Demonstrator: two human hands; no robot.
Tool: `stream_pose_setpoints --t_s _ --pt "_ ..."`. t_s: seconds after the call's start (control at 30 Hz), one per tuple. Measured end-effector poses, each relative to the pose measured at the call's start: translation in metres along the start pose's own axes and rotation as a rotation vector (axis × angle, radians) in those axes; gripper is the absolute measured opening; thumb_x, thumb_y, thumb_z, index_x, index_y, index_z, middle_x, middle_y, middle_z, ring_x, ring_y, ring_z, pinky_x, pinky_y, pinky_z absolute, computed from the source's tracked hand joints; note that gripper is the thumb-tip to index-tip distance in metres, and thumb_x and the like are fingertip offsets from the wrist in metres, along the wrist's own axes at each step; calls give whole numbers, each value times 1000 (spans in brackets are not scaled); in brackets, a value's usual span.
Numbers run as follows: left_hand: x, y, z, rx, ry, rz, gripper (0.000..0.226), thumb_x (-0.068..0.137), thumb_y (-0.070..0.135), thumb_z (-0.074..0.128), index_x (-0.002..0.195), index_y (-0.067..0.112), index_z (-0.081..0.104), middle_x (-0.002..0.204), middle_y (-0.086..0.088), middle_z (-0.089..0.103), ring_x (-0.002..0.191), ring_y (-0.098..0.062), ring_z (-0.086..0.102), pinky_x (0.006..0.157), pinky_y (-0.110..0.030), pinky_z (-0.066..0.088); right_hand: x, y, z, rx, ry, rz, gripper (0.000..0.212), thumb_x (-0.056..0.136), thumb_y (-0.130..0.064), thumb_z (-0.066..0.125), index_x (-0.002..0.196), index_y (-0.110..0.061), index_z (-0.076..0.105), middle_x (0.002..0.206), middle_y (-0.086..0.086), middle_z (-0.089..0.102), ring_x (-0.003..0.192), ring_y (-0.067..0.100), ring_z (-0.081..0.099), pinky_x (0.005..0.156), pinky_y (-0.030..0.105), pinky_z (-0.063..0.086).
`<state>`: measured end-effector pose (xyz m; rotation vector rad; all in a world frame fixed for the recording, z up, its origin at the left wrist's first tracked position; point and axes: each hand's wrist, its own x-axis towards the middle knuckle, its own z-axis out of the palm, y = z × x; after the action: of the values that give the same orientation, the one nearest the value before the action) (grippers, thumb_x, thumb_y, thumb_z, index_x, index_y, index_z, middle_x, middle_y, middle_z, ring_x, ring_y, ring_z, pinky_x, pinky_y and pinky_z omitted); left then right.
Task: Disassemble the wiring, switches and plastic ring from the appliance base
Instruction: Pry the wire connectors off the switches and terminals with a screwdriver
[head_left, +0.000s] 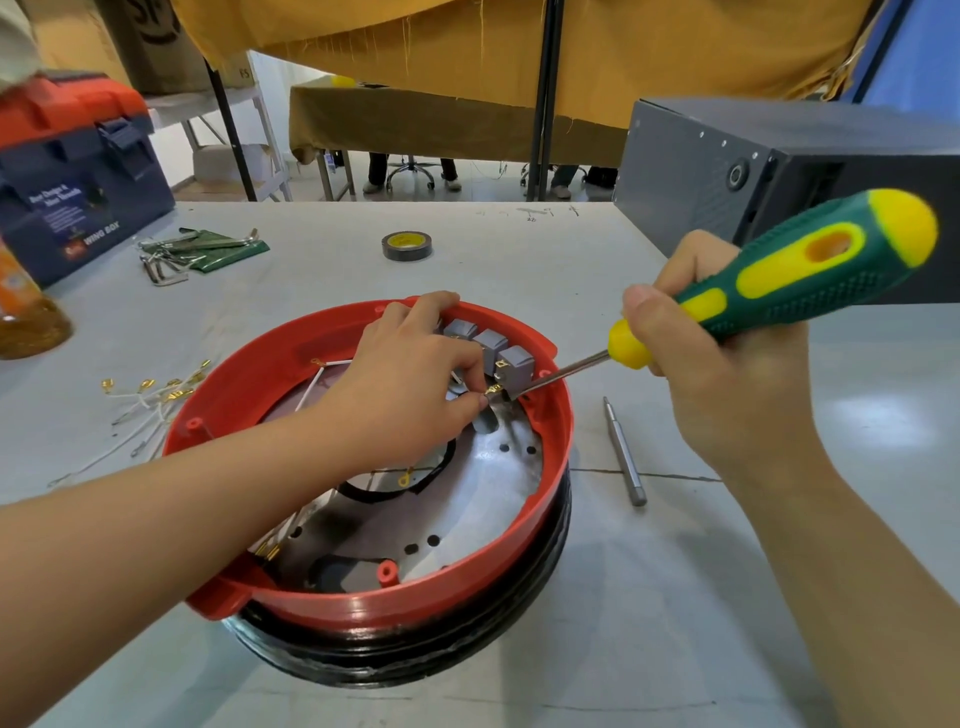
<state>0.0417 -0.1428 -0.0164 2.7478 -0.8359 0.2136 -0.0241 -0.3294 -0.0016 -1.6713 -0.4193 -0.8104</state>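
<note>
Red plastic ring (457, 587) sits on the black appliance base (415, 654) at the counter's (675, 623) near-middle, metal plate inside. Left hand (410, 384) reaches in, thumb and fingertip pinching a brass wire terminal (492, 389) just beside the grey switches (491, 345) mounted at the ring's far wall. Right hand (711, 364) is wrapped round a green-yellow screwdriver (769, 283), tip at that same terminal under the rightmost switch. Step in hand looks like prying a spade connector off a switch tab; wiring stage, switches and ring still mounted. Next move likely needs a small lever with the tip while the left pulls straight off. Loose white wires (150, 410) lie toward the left edge, spare bit shaft (626, 452) right of base, tape roll (407, 246) toward the far edge.
</note>
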Motion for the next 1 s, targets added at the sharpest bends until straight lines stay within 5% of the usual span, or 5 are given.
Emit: stream_pose_setpoints --t_s 0.3,0.67,0.87,1.0 --pt "0 0 1 -21 7 3 2 87 35 61 86 34 63 154 1 20 133 -22 22 105 -36 20 -8 -3 0 -180 -49 -98 27 83 -8 60 63 -6 43 57 7 45 55 7 47 57 8 36" --pt "0 0 1 -3 -1 7 3 87 36 61 87 34 62 154 0 19 133 -26 23 105 -39 22 -13 -8 4 -201 -182 -139 26 85 -19 56 68 -3 46 55 -1 50 51 2 45 54 6 33" --pt "-1 0 1 -8 3 4 7 87 35 61 91 32 65 154 0 20 133 -26 23 105 -39 21 -8 -2 2 -200 -46 -74 27 83 -26 54 65 -10 40 59 11 51 59 24 53 55 26 43" --pt "-1 0 1 -4 3 4 6 87 35 61 91 33 65 154 0 19 133 -25 22 105 -39 21 -5 2 1 -163 -44 -48 29 84 -19 56 64 -9 39 58 3 46 56 15 49 56 16 39"
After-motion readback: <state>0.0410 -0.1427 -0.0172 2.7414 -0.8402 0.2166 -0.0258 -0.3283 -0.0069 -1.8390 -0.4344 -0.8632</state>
